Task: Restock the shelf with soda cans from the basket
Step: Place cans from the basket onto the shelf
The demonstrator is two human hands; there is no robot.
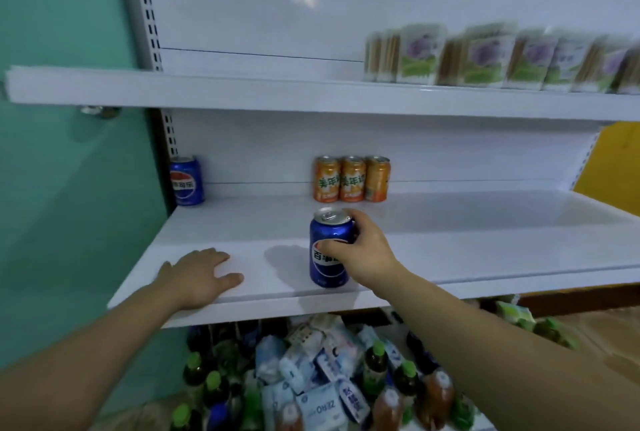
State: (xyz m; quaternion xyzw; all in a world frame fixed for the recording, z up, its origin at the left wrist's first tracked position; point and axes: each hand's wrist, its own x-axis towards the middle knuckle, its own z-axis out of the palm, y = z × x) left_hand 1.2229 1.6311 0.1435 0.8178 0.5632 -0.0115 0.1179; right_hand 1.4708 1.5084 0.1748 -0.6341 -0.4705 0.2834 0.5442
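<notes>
At centre frame, my right hand (360, 250) grips a blue soda can (329, 254) from its right side, thumb curled across the label and fingers wrapped round the back near the rim. The can is upright, pull-tab on top, at the front part of the white middle shelf (450, 250), its shadow falling to the left. Whether its base is fully down on the surface I cannot tell.

Left of centre, my left hand (197, 275) lies palm down on the same shelf close to its front edge. Its fingers are straight and slightly spread, holding nothing, well apart from the can.

At the back of that shelf, a second blue can (186, 181) stands alone in the far left corner against the rear panel. Three orange cans (351, 178) stand side by side in a tight row just above the gripped can in the frame.

In the upper right, blurred packets (485, 56) with purple and green print line the upper shelf (242, 91). Along the bottom of the frame, beneath the middle shelf, green-capped bottles (375, 366) and pale blue soft packs (322, 403) lie jumbled together. A green wall (62, 119) fills the left side
</notes>
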